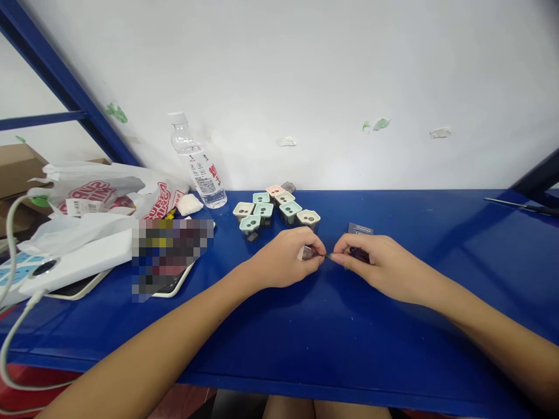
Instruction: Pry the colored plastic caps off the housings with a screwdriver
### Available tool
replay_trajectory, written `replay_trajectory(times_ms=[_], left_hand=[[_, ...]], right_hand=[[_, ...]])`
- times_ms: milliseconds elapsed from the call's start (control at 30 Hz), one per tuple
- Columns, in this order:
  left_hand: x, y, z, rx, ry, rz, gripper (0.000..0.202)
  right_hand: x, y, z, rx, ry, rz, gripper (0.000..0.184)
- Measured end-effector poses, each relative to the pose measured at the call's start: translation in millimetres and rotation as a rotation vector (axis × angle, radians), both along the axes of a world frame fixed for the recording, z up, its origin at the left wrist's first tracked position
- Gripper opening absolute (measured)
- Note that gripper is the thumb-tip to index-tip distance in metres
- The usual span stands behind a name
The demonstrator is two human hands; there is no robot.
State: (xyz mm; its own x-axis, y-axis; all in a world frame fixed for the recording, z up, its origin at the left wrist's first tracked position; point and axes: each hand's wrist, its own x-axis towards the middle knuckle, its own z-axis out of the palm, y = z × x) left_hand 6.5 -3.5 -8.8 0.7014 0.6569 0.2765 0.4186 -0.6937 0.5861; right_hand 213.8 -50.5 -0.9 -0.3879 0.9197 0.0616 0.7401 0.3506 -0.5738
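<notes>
Blue-painted workbench (pixel 349 355) runs along a scuffed white wall (pixel 305 75). On it sits a huddle of small square pods (pixel 271 210) with mint, cream and pink tops, each pierced by two round holes; their contents are too small to tell. Just in front, the left hand (pixel 283 259) pinches a small dark piece (pixel 309 252) between thumb and fingertips. The right hand (pixel 371 265) curls around a dark part (pixel 358 254), close beside it. A plastic water bottle (pixel 196 166) stands behind, near a white carrier bag (pixel 100 189).
</notes>
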Motion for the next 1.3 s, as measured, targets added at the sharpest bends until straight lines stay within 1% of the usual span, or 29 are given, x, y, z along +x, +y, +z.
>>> replay_trajectory(times_ms=[167, 367, 467, 500, 600, 667, 733, 800, 933, 1133, 1300], left_hand=[[0, -1, 0.3, -0.007, -0.024, -0.041, 0.008], [1, -2, 0.1, 0.008, -0.016, -0.038, 0.007], [0, -2, 0.4, 0.004, -0.016, -0.046, 0.008], [0, -1, 0.2, -0.003, -0.017, -0.056, 0.013], [-2, 0, -2.7, -0.017, -0.035, -0.097, 0.040], [-2, 2, -6.2, -0.001, -0.065, -0.118, 0.049], [-1, 2, -9.8, 0.042, -0.101, -0.135, 0.049], [0, 2, -12.5, 0.100, -0.132, -0.160, 0.051], [2, 0, -14.5, 0.184, -0.149, -0.197, 0.056], [1, -3, -14.1, 0.188, -0.082, -0.225, 0.061], [0, -5, -14.8, 0.199, -0.053, -0.233, 0.067]], right_hand=[[2, 1, -1.0, 0.033, 0.024, 0.019, 0.027], [2, 0, -1.0, 0.047, 0.034, 0.036, 0.023], [2, 1, -1.2, 0.041, 0.034, 0.018, 0.024], [3, 1, -0.9, 0.042, 0.034, 0.000, 0.025], [4, 3, 1.4, 0.018, 0.070, -0.066, 0.027], [4, 4, 2.9, -0.041, 0.140, -0.063, 0.031], [3, 4, 3.3, -0.103, 0.226, -0.029, 0.034], [1, 3, 2.2, -0.126, 0.292, 0.003, 0.035], [-3, 2, -2.2, -0.126, 0.308, -0.001, 0.035], [-8, 4, -5.2, -0.116, 0.319, 0.015, 0.033], [-12, 2, -6.5, -0.127, 0.361, -0.024, 0.036]])
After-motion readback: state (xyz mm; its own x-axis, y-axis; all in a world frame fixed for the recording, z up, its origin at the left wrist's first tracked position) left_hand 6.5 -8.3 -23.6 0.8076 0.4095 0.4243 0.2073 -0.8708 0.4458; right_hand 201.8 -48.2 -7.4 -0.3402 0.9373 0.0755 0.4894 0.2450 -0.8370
